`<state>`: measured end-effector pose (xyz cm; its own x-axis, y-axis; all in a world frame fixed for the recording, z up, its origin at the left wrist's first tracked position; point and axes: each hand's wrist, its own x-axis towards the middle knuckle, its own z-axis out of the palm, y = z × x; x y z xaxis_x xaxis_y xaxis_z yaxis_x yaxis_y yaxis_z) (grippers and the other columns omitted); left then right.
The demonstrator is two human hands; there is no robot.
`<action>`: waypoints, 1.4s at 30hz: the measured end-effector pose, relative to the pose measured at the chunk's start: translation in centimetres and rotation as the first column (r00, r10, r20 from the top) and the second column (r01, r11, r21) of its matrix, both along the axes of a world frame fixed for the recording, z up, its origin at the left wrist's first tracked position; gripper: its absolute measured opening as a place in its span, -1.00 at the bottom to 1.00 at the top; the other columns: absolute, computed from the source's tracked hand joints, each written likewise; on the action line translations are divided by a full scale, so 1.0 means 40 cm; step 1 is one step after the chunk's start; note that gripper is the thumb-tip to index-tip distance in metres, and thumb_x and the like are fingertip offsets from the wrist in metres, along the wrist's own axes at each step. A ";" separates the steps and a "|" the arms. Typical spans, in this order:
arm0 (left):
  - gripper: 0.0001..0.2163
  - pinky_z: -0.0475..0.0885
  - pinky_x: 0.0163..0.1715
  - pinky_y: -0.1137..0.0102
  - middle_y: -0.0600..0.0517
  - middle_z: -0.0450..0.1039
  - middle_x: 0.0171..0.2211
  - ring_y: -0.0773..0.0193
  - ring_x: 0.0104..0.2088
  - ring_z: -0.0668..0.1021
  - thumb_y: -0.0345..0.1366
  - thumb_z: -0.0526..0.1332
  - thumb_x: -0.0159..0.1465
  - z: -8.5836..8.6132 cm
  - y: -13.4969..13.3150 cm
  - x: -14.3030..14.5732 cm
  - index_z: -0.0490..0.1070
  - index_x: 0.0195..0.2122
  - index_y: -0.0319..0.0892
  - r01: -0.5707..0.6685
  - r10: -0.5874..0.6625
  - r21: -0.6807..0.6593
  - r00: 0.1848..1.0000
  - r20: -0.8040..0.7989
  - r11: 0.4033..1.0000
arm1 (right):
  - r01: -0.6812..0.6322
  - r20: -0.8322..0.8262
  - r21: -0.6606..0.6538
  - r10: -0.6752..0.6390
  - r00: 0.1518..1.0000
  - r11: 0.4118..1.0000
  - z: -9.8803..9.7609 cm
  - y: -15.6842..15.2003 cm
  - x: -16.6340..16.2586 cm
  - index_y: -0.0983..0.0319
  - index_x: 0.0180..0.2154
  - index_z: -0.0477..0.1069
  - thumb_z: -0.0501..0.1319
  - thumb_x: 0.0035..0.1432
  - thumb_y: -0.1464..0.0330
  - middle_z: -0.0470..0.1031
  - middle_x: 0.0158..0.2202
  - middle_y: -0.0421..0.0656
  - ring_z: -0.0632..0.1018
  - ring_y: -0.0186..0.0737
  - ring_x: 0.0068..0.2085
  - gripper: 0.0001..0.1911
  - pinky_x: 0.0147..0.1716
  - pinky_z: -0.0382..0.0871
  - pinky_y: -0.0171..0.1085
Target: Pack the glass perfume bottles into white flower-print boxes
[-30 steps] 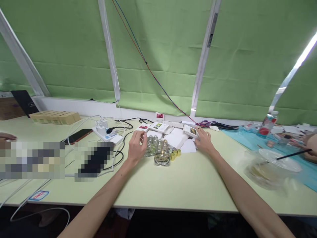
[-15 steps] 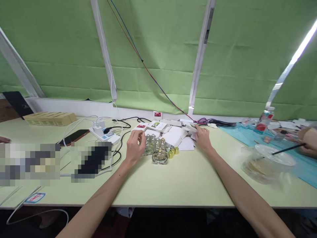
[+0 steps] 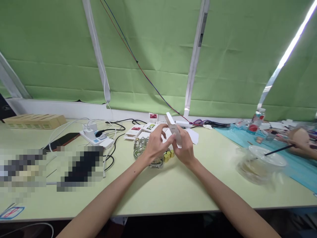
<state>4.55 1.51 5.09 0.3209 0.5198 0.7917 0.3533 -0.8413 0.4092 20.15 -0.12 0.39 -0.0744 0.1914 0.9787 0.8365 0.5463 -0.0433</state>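
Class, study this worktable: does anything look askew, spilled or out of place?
Nothing spilled or broken, but small boxes lie scattered behind the glass bottles; cables tangle around the power strip. The left hand and right hand hold one white box tilted.

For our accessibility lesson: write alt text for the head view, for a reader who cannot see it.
The left hand and right hand hold a small white box above glass bottles and gold caps on a green table. At right, another person's hand holds a stick over a clear bowl.
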 end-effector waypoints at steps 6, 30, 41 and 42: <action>-0.60 0.37 -0.51 0.45 -0.07 0.54 -0.07 0.36 -0.47 0.53 -0.05 0.21 0.31 -0.020 0.018 -0.010 0.21 0.07 -0.13 0.153 -0.163 -0.228 0.986 -0.029 0.962 | -0.025 0.075 -0.038 0.028 0.997 0.999 -0.015 -0.004 0.000 0.12 0.44 -0.16 0.11 0.35 0.37 0.34 0.27 0.09 0.42 0.07 0.24 -0.25 0.15 0.42 0.11; -0.61 0.32 -0.53 0.45 0.12 0.38 -0.49 0.32 -0.57 0.44 -0.10 0.23 0.25 -0.082 0.047 -0.045 0.24 0.01 -0.19 -0.011 0.024 0.106 0.992 -0.123 0.994 | -0.159 0.022 -0.155 0.164 0.986 0.975 -0.018 -0.026 -0.023 0.15 0.43 -0.08 0.18 0.22 0.43 0.12 0.41 0.08 0.26 0.11 0.38 -0.18 0.25 0.29 0.13; -0.60 0.30 -0.55 0.44 0.06 0.47 -0.42 0.32 -0.55 0.48 -0.15 0.21 0.25 -0.073 0.056 -0.057 0.27 0.05 -0.22 -0.010 0.067 0.323 0.984 -0.165 0.946 | -0.141 -0.034 -0.163 0.138 0.990 0.976 -0.027 -0.018 -0.017 0.15 0.40 -0.08 0.23 0.19 0.35 0.31 0.29 0.11 0.42 0.13 0.24 -0.17 0.13 0.38 0.15; -0.61 0.32 -0.54 0.44 0.03 0.49 -0.38 0.31 -0.53 0.50 -0.16 0.21 0.25 -0.067 0.053 -0.057 0.27 0.04 -0.22 -0.008 0.075 0.366 0.983 -0.168 0.930 | -0.140 -0.053 -0.157 0.133 0.990 0.978 -0.029 -0.016 -0.017 0.14 0.39 -0.06 0.24 0.18 0.34 0.34 0.26 0.10 0.44 0.11 0.21 -0.18 0.11 0.40 0.14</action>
<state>2.26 3.61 2.39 0.4570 0.2237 0.8609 0.4292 -0.9032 0.0069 19.47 -0.77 -0.76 -0.0699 0.3366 0.9390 0.7500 0.6384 -0.1730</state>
